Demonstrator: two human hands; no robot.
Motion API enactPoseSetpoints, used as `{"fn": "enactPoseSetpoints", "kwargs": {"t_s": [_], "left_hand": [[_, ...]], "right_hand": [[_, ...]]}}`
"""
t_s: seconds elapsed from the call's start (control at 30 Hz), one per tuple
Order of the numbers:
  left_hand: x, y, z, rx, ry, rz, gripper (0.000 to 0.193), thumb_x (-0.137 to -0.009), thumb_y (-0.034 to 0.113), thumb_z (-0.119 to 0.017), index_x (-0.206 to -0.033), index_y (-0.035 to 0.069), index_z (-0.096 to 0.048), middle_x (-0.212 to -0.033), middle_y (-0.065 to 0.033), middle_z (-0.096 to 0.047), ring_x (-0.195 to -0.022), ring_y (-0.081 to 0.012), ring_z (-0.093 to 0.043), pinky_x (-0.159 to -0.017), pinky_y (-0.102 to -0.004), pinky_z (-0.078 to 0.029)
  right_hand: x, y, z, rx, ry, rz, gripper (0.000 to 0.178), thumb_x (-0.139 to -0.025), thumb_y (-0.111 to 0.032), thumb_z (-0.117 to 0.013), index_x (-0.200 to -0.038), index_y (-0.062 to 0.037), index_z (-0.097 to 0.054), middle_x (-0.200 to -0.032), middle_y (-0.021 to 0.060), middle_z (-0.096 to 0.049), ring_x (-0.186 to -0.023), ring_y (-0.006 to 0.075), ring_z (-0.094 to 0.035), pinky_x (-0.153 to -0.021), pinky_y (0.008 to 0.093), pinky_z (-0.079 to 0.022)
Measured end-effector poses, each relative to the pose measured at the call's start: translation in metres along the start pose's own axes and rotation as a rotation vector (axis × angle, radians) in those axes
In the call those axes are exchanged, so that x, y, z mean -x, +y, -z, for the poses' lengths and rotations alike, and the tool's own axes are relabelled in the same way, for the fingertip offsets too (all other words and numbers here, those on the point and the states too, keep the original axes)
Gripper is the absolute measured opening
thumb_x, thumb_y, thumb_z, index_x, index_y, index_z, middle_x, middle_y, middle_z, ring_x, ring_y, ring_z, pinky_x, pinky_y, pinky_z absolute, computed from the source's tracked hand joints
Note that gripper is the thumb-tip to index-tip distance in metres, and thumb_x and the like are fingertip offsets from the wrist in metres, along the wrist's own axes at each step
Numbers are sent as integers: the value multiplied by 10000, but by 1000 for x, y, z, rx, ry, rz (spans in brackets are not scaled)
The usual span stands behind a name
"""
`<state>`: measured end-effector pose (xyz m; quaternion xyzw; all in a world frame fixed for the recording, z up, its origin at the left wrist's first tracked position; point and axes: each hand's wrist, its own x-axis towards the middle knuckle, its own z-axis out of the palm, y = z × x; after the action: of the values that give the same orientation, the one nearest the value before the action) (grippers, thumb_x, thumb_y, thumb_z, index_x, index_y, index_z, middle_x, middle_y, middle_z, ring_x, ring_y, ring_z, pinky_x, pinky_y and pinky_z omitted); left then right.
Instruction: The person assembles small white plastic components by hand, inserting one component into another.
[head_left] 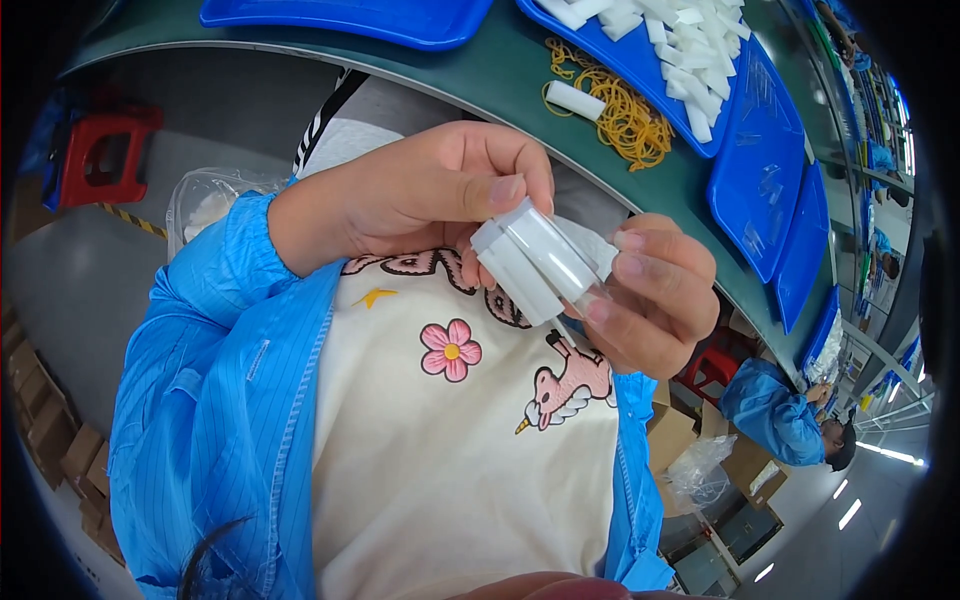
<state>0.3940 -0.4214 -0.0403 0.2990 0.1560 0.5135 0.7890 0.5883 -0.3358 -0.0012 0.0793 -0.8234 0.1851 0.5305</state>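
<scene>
Head view: both hands up in front of chest, below bench (500,70) edge. Left hand (420,190) curled, thumb + fingers pinching top of a bundle of white plastic pieces (535,262); right hand (655,295) closed round its lower end.

On bench: blue tray (640,60) heaped w/ white pieces (690,45), loose pile of yellow rubber bands (625,115) beside it, one white piece (575,99) on them. Blue lids (765,165) stacked along bench to the right.

Floor: brown cartons (55,425) far left, clear plastic bag (205,200) near left sleeve.
</scene>
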Motion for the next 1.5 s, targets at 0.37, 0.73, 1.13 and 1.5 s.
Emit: {"fn": "enactPoseSetpoints", "kwargs": {"t_s": [0.37, 0.73, 1.13, 1.5], "left_hand": [[0, -1, 0, -2, 9, 12, 362, -911, 367, -657, -1034, 34, -584, -896, -99, -666, -660, -147, -679, -541, -253, -580], [0, 8, -11, 24, 112, 128, 465, -759, 499, -782, -886, 91, -600, -905, -16, -529, -842, -103, -576, -722, -229, -504], [1, 8, -11, 51, 98, 129, 414, -758, 456, -797, -874, 105, -612, -899, -14, -534, -850, -100, -602, -737, -226, -524], [4, 11, -6, -70, 85, -315, 365, -783, 102, -783, -1108, 29, -633, -1222, -151, -570, -1136, -238, -579, -1012, -362, -459]], "right_hand": [[-1, 0, 3, 32, -31, 21, 313, -595, -87, -777, -896, -95, -689, -994, 106, -617, -893, 269, -585, -578, 359, -509], [0, -5, 9, 111, -82, 17, 343, -590, -123, -802, -907, -66, -684, -1002, 96, -615, -912, 271, -579, -596, 369, -516], [1, -5, 5, 122, -72, 22, 317, -641, -137, -804, -918, -71, -663, -996, 101, -607, -908, 272, -576, -605, 374, -528], [1, -10, 21, 29, 152, -279, 297, -728, -240, -825, -929, -106, -653, -1128, 142, -557, -939, 294, -594, -656, 347, -560]]}}
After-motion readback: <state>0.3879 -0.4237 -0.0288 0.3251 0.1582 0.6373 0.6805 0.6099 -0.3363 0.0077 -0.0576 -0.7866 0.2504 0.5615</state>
